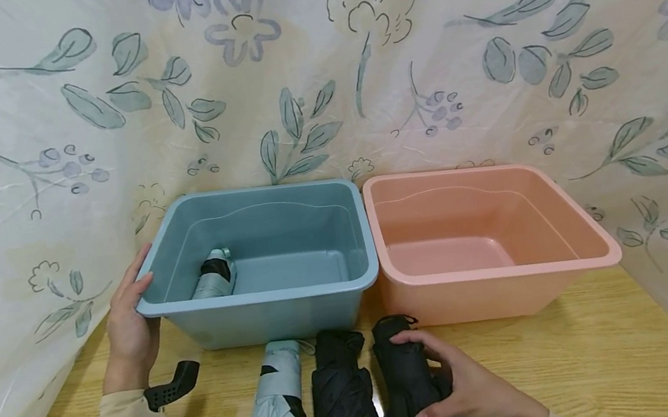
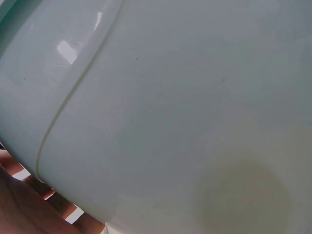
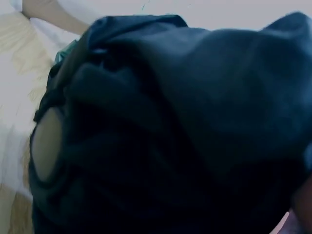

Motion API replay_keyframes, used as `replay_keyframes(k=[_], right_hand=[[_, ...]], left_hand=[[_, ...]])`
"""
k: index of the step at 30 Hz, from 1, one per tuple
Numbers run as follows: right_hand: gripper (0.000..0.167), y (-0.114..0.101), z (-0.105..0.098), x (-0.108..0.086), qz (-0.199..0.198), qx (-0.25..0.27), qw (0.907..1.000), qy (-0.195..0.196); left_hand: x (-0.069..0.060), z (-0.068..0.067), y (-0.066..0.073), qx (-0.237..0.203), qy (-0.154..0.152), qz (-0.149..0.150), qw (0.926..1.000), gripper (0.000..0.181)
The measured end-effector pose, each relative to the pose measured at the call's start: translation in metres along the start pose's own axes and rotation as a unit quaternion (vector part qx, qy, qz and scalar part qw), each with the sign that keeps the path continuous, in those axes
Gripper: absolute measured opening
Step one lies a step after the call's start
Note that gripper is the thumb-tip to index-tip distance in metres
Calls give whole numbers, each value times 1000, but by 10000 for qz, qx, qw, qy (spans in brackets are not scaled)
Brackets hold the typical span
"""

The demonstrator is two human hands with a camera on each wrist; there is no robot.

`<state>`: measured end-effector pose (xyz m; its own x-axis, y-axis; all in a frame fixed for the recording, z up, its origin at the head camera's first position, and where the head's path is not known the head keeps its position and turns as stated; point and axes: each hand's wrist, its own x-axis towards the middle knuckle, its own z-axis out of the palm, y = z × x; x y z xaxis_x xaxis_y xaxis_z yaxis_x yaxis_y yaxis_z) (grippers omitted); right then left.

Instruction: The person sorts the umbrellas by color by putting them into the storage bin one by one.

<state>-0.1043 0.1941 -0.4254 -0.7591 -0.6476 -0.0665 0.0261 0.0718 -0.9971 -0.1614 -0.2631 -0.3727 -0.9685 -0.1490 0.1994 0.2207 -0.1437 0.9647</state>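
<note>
My left hand (image 1: 133,319) rests against the left side of the blue bin (image 1: 263,297), its thumb beside the rim. In the left wrist view, spread fingers (image 2: 58,204) touch the bin's pale outer wall. A folded black umbrella (image 1: 403,382) lies in front of the bins, and my right hand (image 1: 471,381) grips it from the right, thumb near, fingers toward its far end. Dark fabric fills most of the right wrist view. Left of it lie another folded black umbrella (image 1: 343,397) and a light blue one (image 1: 278,406). Inside the blue bin sits a light blue umbrella (image 1: 214,277) with a black band.
A pink bin (image 1: 495,275) stands directly right of the blue one. Both are on a wooden table (image 1: 613,355), with a flowered sheet (image 1: 315,63) behind and at the sides. A black device (image 1: 173,384) is strapped to the left wrist.
</note>
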Motion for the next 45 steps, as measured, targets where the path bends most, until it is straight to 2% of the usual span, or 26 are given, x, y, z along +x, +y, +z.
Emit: replay_keyframes(k=[4,7,14,16,20,23,28,30,35,39,42,43,45], right_hand=[[82,-6,-1,-2,-211,-375,9991,47],[83,-12,-3,-5,-338,-435,9985,27],[85,-40,-5,-20,-67,-577,9982,120],[87,-51,-6,-25,-121,-476,9988,65],[89,-68,-10,-31,-417,-241,9988,-11],[88,-79,-16,-31,-756,-435,9962,18],[90,-101,-28,-27,-912,-995,9906,239],[91,-113,-34,-24,-1008,-1321,9854,368],[91,-143,-51,-12,-1029,-1418,9833,502],[88,-166,-68,2,-771,-1272,9871,600],[85,-181,-80,16,-489,-1686,9804,893],[84,-185,-84,21,-386,-1914,9753,1036],[84,-192,-91,31,-157,-2041,9726,1102]], left_hand=[[0,0,0,-15,14,-21,10000,52],[1,0,0,-25,15,-32,10000,52],[1,0,0,-10,21,4,10000,52],[1,0,0,-27,13,9,10000,52],[0,0,0,-26,21,3,10000,52],[0,-1,-1,-9,30,-2,10000,52],[1,-1,-1,6,5,14,10000,52],[1,-1,-1,7,4,15,10000,52],[1,0,-1,22,6,23,10000,52],[2,-1,0,-2,-1,28,10000,51],[3,-1,-1,-42,-7,15,10000,51],[3,-1,-1,-57,-11,15,10000,51],[2,-1,-1,-72,-15,14,10000,52]])
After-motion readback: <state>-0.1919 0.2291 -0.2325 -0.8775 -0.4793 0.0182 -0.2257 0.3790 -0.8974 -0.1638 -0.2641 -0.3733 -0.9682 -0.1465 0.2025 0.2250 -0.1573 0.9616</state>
